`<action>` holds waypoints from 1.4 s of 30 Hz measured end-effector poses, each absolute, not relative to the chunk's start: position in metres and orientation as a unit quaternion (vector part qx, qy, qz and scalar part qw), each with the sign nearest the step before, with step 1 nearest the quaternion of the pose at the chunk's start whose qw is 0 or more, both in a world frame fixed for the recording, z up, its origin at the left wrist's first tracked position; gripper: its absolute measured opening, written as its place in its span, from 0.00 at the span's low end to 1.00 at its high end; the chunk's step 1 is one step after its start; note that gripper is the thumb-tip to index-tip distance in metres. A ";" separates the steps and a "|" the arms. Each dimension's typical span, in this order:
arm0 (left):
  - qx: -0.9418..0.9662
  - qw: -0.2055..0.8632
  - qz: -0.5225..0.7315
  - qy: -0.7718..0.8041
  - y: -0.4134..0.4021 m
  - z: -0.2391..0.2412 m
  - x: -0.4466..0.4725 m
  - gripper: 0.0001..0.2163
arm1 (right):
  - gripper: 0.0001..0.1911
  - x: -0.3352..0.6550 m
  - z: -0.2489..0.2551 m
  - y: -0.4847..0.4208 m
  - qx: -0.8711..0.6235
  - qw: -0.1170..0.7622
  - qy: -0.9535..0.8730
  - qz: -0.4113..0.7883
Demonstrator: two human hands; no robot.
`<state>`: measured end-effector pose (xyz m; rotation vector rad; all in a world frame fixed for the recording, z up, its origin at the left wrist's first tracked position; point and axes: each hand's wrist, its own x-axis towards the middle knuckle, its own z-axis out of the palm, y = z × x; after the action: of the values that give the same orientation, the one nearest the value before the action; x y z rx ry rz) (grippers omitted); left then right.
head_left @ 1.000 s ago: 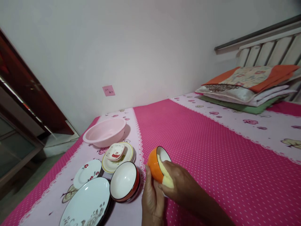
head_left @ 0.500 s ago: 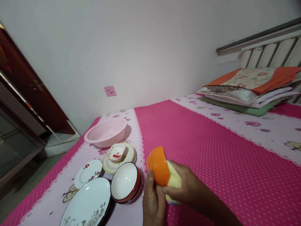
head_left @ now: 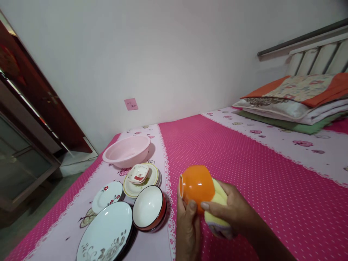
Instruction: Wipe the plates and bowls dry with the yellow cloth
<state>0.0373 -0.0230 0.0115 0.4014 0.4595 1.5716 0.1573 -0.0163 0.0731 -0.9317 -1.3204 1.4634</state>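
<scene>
An orange bowl (head_left: 196, 185) is held above the pink bedspread with its opening turned left and its outer wall facing me. My left hand (head_left: 187, 226) grips it from below, thumb on the orange side. My right hand (head_left: 233, 212) is closed on a yellow sponge (head_left: 217, 214) and presses it against the bowl's base and side. Just left of the hands stands a red bowl with a white inside (head_left: 149, 207).
On the pale strip of the bed lie a large white plate (head_left: 106, 233), a small flowered plate (head_left: 107, 192), a yellow-rimmed plate (head_left: 152, 179) bearing a small square dish (head_left: 138, 173), and a pink basin (head_left: 126, 150). Folded bedding (head_left: 296, 101) is stacked far right. A dark cabinet (head_left: 29, 108) stands left.
The orange bowl has been turned from showing its white inside to showing its outer wall, opening now to the left. The sponge has gone from the inside to the outside.
</scene>
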 end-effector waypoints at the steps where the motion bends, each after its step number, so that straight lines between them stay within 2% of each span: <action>1: 0.158 0.671 0.692 0.212 -0.021 0.009 0.036 0.34 | 0.18 0.154 0.072 -0.016 -0.393 0.443 -0.569 0.571; 4: 0.095 0.699 0.673 0.224 -0.013 0.006 0.033 0.23 | 0.07 0.144 0.064 -0.013 -0.427 0.399 -0.699 0.412; 7: 0.057 0.720 0.660 0.208 -0.006 0.007 0.031 0.20 | 0.02 0.138 0.052 -0.008 -0.439 0.387 -0.765 0.268; 9: 0.078 0.727 0.652 0.199 -0.006 0.010 0.032 0.20 | 0.03 0.139 0.047 -0.006 -0.454 0.393 -0.746 0.289; 11: 0.132 0.721 0.650 0.202 -0.009 0.012 0.032 0.19 | 0.07 0.143 0.049 -0.007 -0.462 0.421 -0.684 0.376; 15: 0.210 0.679 0.671 0.212 -0.017 0.012 0.033 0.33 | 0.18 0.153 0.063 -0.013 -0.431 0.467 -0.552 0.540; 18: 0.184 0.667 0.693 0.202 -0.018 0.008 0.033 0.35 | 0.21 0.152 0.069 -0.015 -0.418 0.443 -0.573 0.549; 20: 0.159 0.672 0.695 0.201 -0.015 0.006 0.032 0.30 | 0.16 0.147 0.068 -0.015 -0.416 0.411 -0.644 0.493; 23: 0.089 0.686 0.696 0.192 -0.008 0.007 0.029 0.20 | 0.03 0.140 0.057 -0.011 -0.415 0.361 -0.776 0.308; 25: 0.021 0.695 0.695 0.184 -0.004 0.010 0.027 0.19 | 0.08 0.139 0.047 -0.007 -0.412 0.326 -0.831 0.180; 28: -0.041 0.723 0.666 0.178 -0.003 0.013 0.023 0.25 | 0.11 0.153 0.037 0.000 -0.421 0.324 -0.846 0.044; 32: -0.067 0.761 0.622 0.170 -0.006 0.015 0.017 0.39 | 0.21 0.185 0.039 0.004 -0.489 0.445 -0.739 -0.128; 36: -0.068 0.777 0.607 0.152 -0.008 0.015 0.017 0.43 | 0.18 0.199 0.047 0.004 -0.548 0.513 -0.644 -0.149; 42: -0.072 0.779 0.606 0.144 -0.006 0.010 0.020 0.40 | 0.15 0.195 0.042 0.009 -0.559 0.522 -0.635 -0.109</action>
<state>0.0197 -0.0057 0.0104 -0.1563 0.3117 1.3106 0.1950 0.0089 0.0421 -1.3397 -1.5198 -0.2606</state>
